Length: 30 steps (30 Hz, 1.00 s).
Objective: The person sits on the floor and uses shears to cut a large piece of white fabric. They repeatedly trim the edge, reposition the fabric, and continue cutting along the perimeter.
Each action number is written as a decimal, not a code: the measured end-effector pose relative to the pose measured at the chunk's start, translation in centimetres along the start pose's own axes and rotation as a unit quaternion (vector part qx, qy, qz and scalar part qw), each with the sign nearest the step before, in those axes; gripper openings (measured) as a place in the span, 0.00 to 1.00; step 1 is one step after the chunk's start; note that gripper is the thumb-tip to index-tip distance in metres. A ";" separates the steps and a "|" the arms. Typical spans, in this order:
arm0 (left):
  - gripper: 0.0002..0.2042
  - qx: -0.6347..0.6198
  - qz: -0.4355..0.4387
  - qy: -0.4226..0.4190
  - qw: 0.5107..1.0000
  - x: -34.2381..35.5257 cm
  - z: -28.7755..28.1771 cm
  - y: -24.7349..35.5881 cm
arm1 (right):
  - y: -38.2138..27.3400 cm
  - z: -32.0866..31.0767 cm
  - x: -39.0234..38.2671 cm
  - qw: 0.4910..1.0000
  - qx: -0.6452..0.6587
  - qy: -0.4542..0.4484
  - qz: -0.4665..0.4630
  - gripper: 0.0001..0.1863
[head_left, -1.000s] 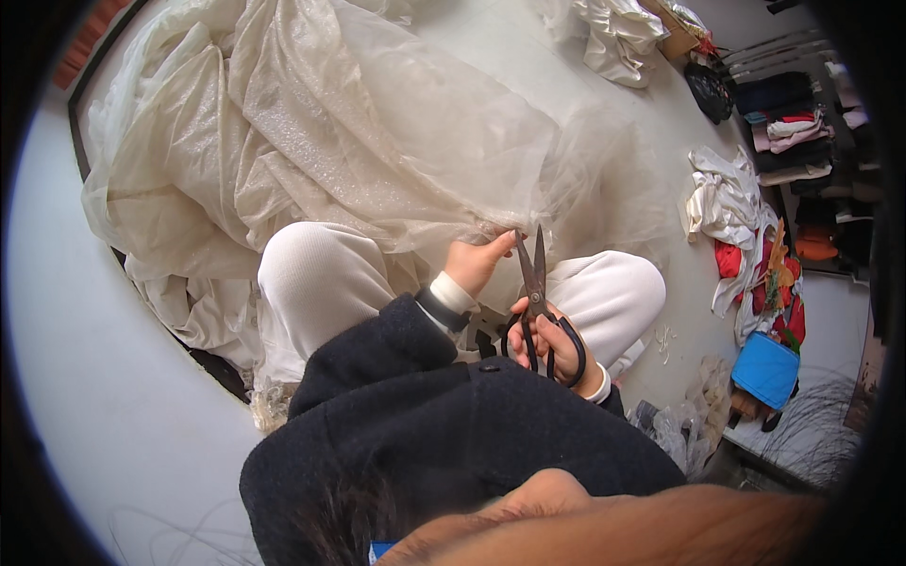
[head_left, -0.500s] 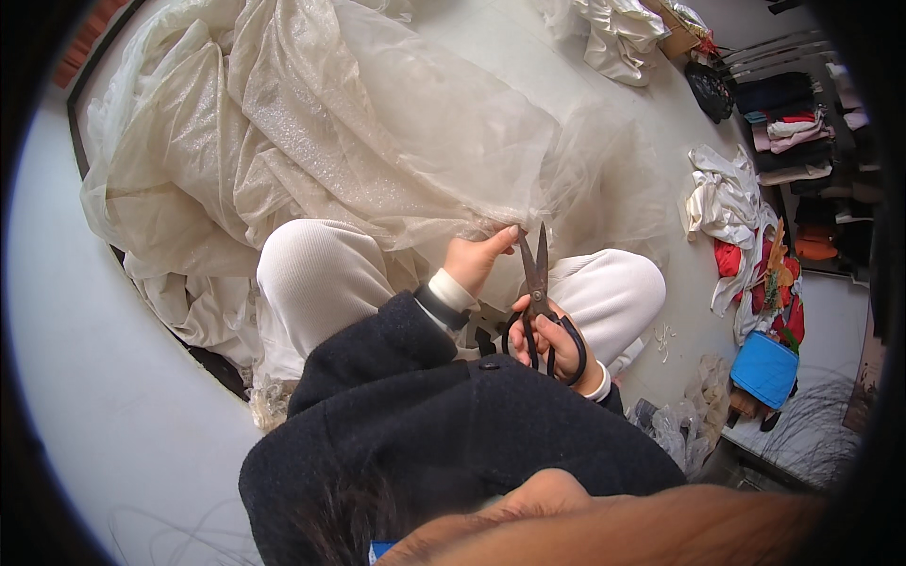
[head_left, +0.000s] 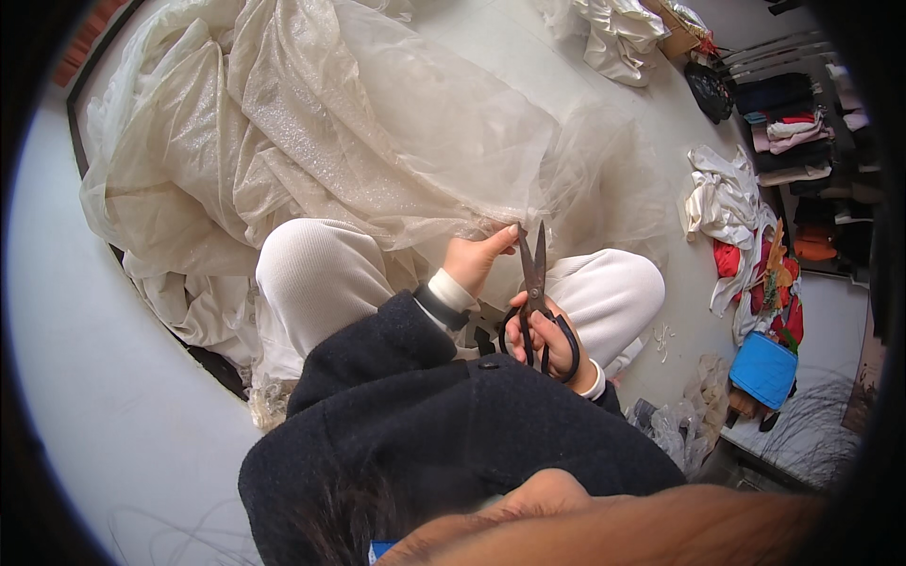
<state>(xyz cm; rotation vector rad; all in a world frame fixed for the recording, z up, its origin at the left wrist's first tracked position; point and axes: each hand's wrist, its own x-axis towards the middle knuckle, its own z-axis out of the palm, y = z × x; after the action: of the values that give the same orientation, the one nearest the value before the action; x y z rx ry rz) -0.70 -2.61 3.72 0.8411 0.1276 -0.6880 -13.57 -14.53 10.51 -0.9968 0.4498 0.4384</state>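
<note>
A large heap of sheer cream tulle fabric, glittery in places, spreads in front of my knees. My left hand pinches its near edge between thumb and fingers. Close to its right is a pair of scissors with dark, rusty-looking blades and black loop handles. My right hand grips those handles, with the blades parted and pointing away from me. Their tips reach the fabric's edge beside my left thumb; whether cloth lies between them I cannot tell.
White cloth lies at the back right by a cardboard box. Along the right are a black bag, a pile of white and red fabric, a blue pouch and shelved folded clothes. Clear plastic lies beside my right knee.
The scissors and my right hand have shifted slightly left, and the blades stand a little wider apart. My left hand keeps its pinch on the fabric.
</note>
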 end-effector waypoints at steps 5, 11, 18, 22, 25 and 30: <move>0.12 0.000 0.012 0.005 1.000 -0.3 0.3 0.2 | 0.4 0.3 0.6 0.999 -0.029 0.026 -0.036 0.18; 0.12 0.010 0.002 0.018 1.000 -0.8 0.8 0.6 | -0.1 0.4 0.3 0.998 -0.016 0.016 -0.066 0.16; 0.14 0.053 0.032 0.012 0.998 -0.7 0.5 0.5 | -0.6 0.0 -0.6 1.000 -0.012 -0.020 0.006 0.18; 0.14 0.055 0.031 0.015 0.998 -0.6 0.4 0.4 | -0.6 0.0 -0.6 1.000 -0.011 -0.014 0.016 0.17; 0.13 0.056 0.033 0.012 0.998 -0.6 0.3 0.3 | -0.6 0.0 -0.5 1.000 -0.005 -0.015 0.013 0.17; 0.12 0.039 0.047 0.005 0.998 -0.4 0.3 0.1 | -0.6 0.0 -0.4 1.000 -0.014 -0.006 0.009 0.17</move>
<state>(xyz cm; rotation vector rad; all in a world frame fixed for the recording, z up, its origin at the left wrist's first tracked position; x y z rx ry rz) -0.99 -2.52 4.15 0.9199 0.0700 -0.6036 -13.60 -14.83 11.15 -1.0174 0.4419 0.4674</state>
